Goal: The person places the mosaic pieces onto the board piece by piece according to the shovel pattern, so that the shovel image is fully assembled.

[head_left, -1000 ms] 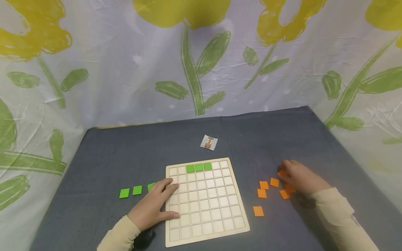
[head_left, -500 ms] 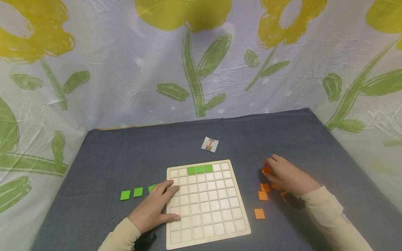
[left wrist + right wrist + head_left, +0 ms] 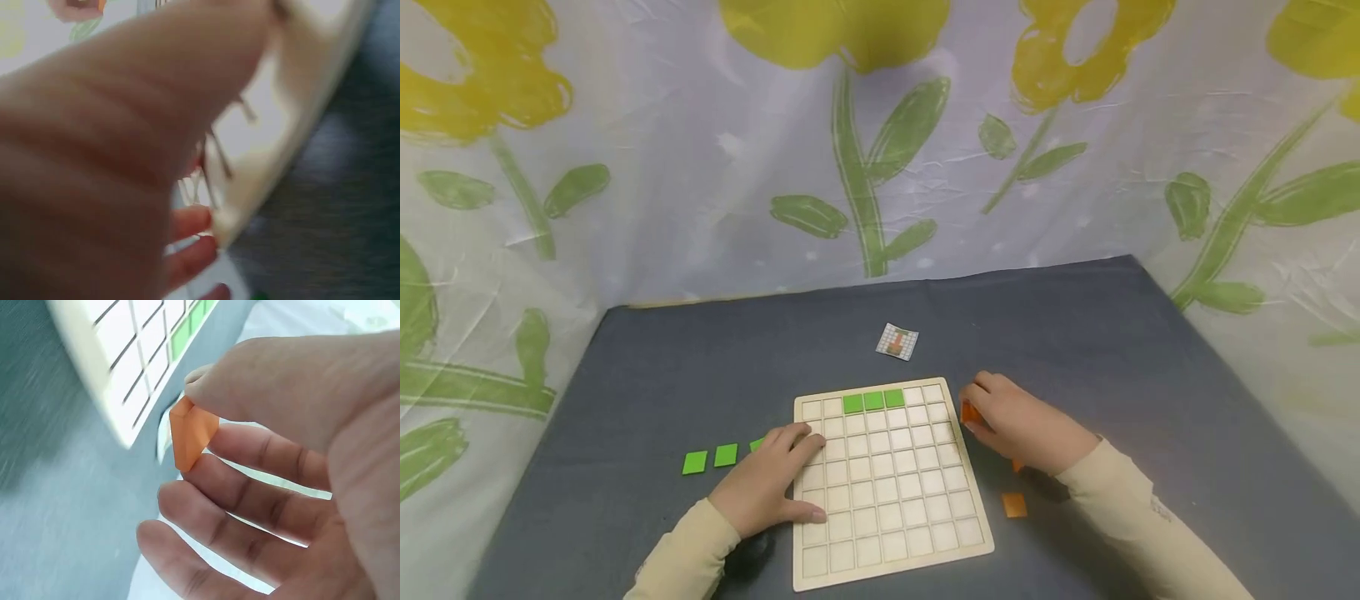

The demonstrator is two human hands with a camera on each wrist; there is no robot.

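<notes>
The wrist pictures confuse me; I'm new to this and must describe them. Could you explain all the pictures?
No machine here: a person works bare-handed. The wide picture is from a camera on the head, the other two from a camera on each wrist. On the dark cloth lies a pale gridded board with three green tiles in its far row. Loose green tiles lie to its left, loose orange tiles to its right, and a small card beyond it. The left hand rests on the board's left edge; its wrist view is blurred. The right hand, near the board's right edge, pinches an orange tile, seen best in the right wrist view.
</notes>
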